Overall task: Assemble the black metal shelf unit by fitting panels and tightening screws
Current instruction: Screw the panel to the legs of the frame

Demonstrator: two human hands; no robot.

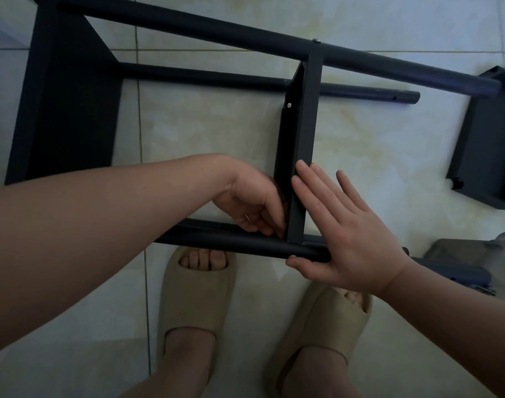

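Observation:
The black metal shelf frame lies on its side on the tiled floor. A narrow shelf panel (300, 124) stands on edge between the far tube (245, 38) and the near tube (240, 242). My left hand (254, 202) is curled at the panel's lower left corner where it meets the near tube, fingertips pinched there; what they pinch is hidden. My right hand (340, 228) is flat with fingers spread against the panel's right face, its thumb under the near tube. A screw head (316, 40) shows on the far tube above the panel. A wide panel (64, 104) closes the frame's left end.
A loose black shelf panel (487, 150) lies on the floor at the right. Another tube (360, 91) of the frame lies lower, behind the panel. Dark parts (458, 254) sit at the right edge. My feet in beige slippers (196, 288) stand just below the near tube.

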